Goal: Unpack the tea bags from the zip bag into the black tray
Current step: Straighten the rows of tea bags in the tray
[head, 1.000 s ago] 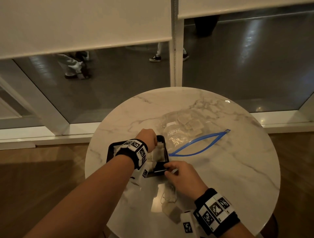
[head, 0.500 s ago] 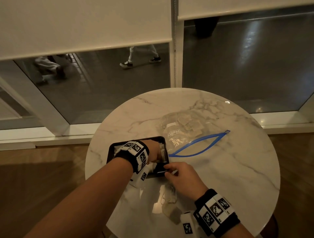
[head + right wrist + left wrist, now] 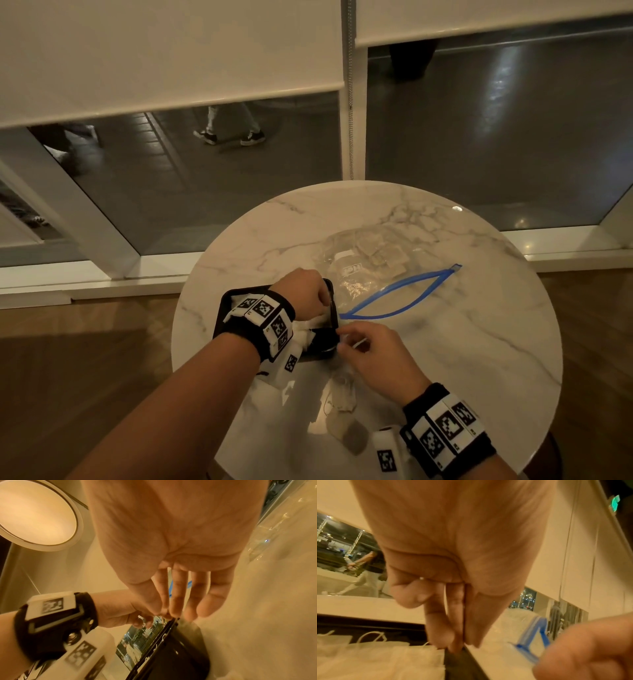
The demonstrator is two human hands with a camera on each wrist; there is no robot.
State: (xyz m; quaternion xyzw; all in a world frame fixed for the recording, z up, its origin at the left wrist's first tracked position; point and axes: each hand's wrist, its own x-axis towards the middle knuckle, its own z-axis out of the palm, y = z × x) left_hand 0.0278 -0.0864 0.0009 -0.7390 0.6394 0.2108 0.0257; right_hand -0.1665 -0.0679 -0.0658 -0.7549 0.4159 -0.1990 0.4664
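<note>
A black tray (image 3: 222,308) with several white tea bags (image 3: 313,325) sits on the near left of the round marble table. My left hand (image 3: 308,291) is over its right side, thumb and fingers (image 3: 452,635) pressed together on the right rim (image 3: 462,654), beside the tea bags (image 3: 376,660). My right hand (image 3: 363,346) pinches the rim at the near right corner (image 3: 171,616). The clear zip bag (image 3: 346,284) lies open behind the tray, blue zipper (image 3: 394,301) spread, with several tea bags (image 3: 380,255) inside.
The marble table (image 3: 479,359) is glossy, with bright reflections near its front edge. Behind it are tall windows with lowered blinds (image 3: 171,51); people's legs (image 3: 233,126) pass outside. Wood floor (image 3: 85,377) lies on both sides.
My left hand has moved from the middle of the tray to its right rim. My right hand has stayed at the near right corner. The people outside have walked on.
</note>
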